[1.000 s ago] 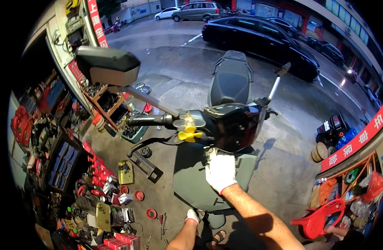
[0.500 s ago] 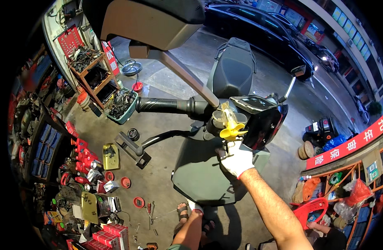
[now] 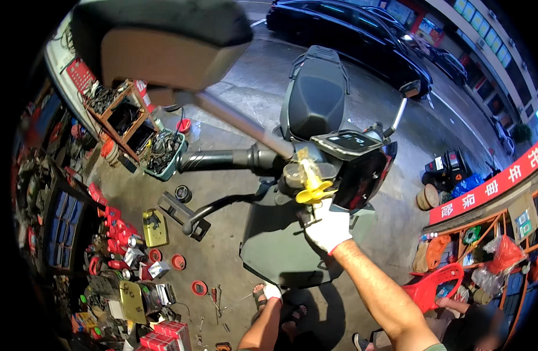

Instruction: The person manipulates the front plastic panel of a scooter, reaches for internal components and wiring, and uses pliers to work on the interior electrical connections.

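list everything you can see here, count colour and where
scooter: one, dark grey with black seat, centre, on the concrete floor
yellow propeller toy: one, on the handlebar column
mirror: one, grey back, top left on a long stalk
cars: at least two, black, parked top right
wooden rack: one, brown, full of dark parts, upper left
teal bin: one, beside the rack
small parts and boxes: many, mostly red, lower left floor
red plastic chair: one, lower right
right hand: white glove, at the handlebar column under the toy
left hand: white glove, low near the feet
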A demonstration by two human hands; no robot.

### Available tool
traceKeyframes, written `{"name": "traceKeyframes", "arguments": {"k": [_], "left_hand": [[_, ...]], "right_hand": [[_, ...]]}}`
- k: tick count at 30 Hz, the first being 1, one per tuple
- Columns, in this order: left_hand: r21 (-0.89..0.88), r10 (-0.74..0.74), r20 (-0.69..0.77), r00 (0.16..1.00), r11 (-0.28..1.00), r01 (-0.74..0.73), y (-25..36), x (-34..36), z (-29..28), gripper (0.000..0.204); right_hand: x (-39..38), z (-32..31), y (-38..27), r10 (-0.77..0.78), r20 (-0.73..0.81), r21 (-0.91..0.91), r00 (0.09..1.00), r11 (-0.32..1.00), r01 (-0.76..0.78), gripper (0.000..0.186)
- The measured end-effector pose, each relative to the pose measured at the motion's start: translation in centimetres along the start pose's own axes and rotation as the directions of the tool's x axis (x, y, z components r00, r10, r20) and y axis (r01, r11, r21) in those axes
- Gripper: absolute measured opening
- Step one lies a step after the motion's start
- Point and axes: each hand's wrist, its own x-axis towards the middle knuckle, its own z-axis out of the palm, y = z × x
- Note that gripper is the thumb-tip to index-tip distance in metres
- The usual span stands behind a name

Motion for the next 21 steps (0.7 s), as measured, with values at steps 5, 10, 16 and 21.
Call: {"name": "traceKeyframes", "arguments": {"k": [5,10,16,21], "left_hand": [[0.812,0.269,0.561,0.783,-0.363,-0.458,-0.8,1.2,-6.7,0.029],[0.749,0.376,0.606,0.701,0.027,-0.662,9.1,-22.0,20.2,0.012],[0.238,0.213,0.971,0.111,-0.795,-0.558,10.4,-24.2,37.8,0.023],[0.280,0.158,0.919,0.362,-0.908,-0.313,9.2,-21.9,40.4,0.020]], "right_hand": [[-1.1,0.9,0.5,0.009,-0.080,0.056,0.997,0.998,-0.005,0.021],[-4.2,-2.7,1.5,-0.020,-0.094,0.271,0.995,0.962,0.045,0.040],[-14.5,-0.2,8.7,0.204,-0.169,0.721,0.964,0.693,-0.020,0.027],[-22.5,9.3,18.2,0.614,0.164,0.902,0.772,0.223,-0.369,0.016]]}}
